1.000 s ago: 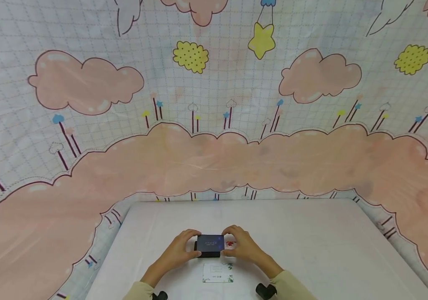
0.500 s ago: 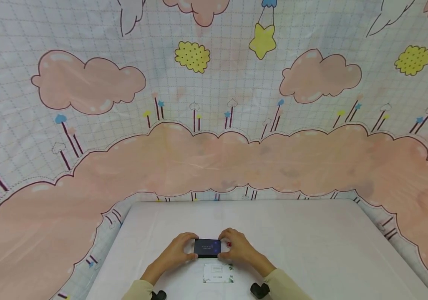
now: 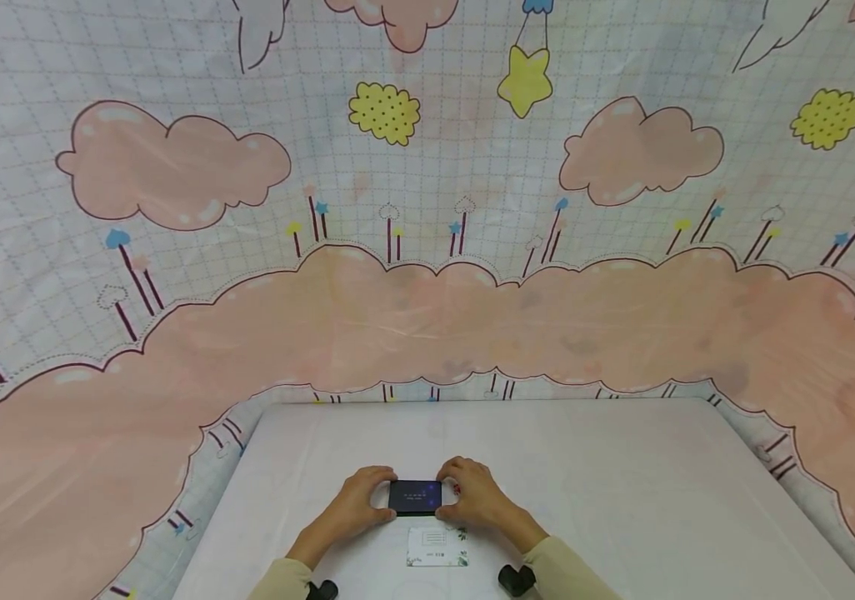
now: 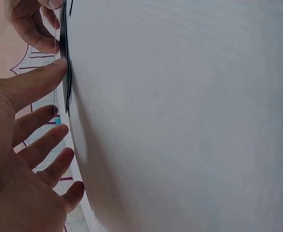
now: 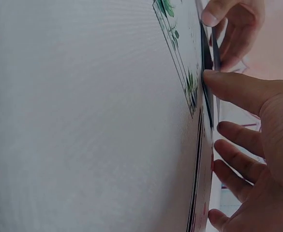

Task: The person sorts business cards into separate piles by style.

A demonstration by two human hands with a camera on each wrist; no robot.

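A dark, flat card [image 3: 416, 497] with small pale lettering and a bluish right side lies low over the white table, in the middle of the head view. My left hand [image 3: 358, 497] pinches its left end between thumb and fingers. At the opposite end my right hand [image 3: 478, 493] pinches it the same way. Both wrist views show the dark card [image 4: 67, 63] nearly edge-on, with the left thumb [image 4: 39, 84] against its near edge. A card with red print [image 3: 457, 489] is mostly hidden behind my right hand.
A white card with green leaves [image 3: 437, 547] lies flat just in front of the dark card. The white table [image 3: 585, 475] extends around both hands. Behind it hangs a cloth printed with clouds [image 3: 472, 325]. Black wrist devices [image 3: 516, 581] sit at both sleeves.
The dark card has come down and slightly left, and the black piece that showed beneath it is now mostly covered. Both hands moved with it, then stayed almost still over the last half second.
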